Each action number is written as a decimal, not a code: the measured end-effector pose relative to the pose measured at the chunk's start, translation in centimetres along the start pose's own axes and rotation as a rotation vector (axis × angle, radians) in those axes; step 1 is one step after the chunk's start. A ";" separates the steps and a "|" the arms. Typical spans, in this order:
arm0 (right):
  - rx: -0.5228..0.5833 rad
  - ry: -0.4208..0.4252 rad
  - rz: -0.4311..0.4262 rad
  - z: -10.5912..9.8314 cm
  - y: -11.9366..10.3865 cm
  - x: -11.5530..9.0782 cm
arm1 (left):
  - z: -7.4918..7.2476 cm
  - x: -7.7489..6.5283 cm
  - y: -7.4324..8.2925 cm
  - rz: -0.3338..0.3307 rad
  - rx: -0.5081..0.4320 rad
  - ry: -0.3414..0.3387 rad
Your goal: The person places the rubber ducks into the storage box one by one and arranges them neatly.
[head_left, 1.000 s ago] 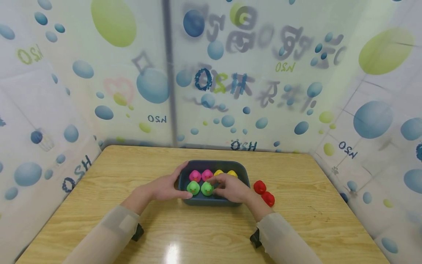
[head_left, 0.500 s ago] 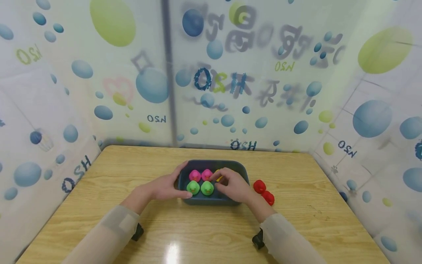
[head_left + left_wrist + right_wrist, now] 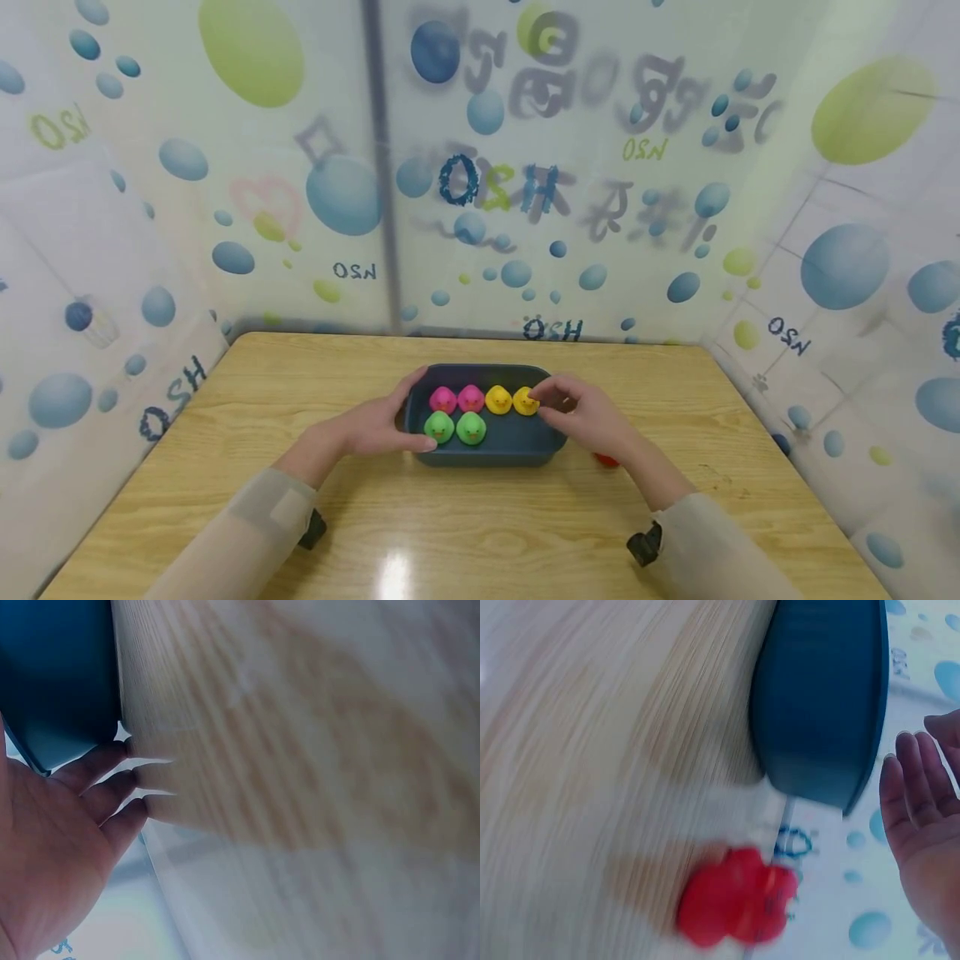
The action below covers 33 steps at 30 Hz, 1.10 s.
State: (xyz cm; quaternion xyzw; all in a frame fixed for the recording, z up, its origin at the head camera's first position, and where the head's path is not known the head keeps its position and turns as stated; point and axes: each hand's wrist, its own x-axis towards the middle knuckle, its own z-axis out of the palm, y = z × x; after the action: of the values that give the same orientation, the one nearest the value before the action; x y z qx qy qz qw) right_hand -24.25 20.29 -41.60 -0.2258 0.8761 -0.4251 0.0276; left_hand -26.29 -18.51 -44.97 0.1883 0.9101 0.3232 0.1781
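Note:
A dark blue-grey plastic box (image 3: 487,457) holds several rubber ducks. Two pink ducks (image 3: 457,399) and two yellow ducks (image 3: 512,400) line its far side; two green ducks (image 3: 455,427) sit at near left. My left hand (image 3: 375,423) holds the box's left end, thumb over the near rim and fingers along the end toward the far corner. Over the right rim hovers my right hand (image 3: 588,412), thumb and fingers apart with nothing between them, its fingertips in front of the right yellow duck. Red ducks (image 3: 735,896) stand on the table beneath it, mostly hidden in the head view.
The wooden table (image 3: 360,517) runs back to a wall sheet (image 3: 480,250) printed with bubbles and lettering. Similar sheets flank it on both sides. A black wrist device (image 3: 645,546) shows under the right sleeve and another (image 3: 312,530) under the left.
My right hand has moved right, from over the middle of the box to its right rim, uncovering the yellow ducks and hiding most of the red ones. The left hand stays put.

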 end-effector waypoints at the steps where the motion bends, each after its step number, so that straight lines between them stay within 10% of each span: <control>1: 0.000 0.007 -0.002 -0.5 0.3 -0.4 | 0.0 0.0 0.0 0.000 0.000 -0.001; 18: -0.082 0.064 0.072 -6.9 4.3 -7.4 | -0.1 0.1 -0.2 -0.006 0.005 0.002; 33: -0.010 -0.171 0.168 -6.9 7.3 -7.8 | 0.0 0.1 -0.1 -0.006 -0.009 -0.002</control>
State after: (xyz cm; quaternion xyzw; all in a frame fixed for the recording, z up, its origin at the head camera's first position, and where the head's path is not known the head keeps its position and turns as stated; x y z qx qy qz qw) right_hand -21.62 32.53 -43.84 -0.1871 0.8885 -0.3959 0.1369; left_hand -26.45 -18.58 -45.06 0.1849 0.9090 0.3266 0.1811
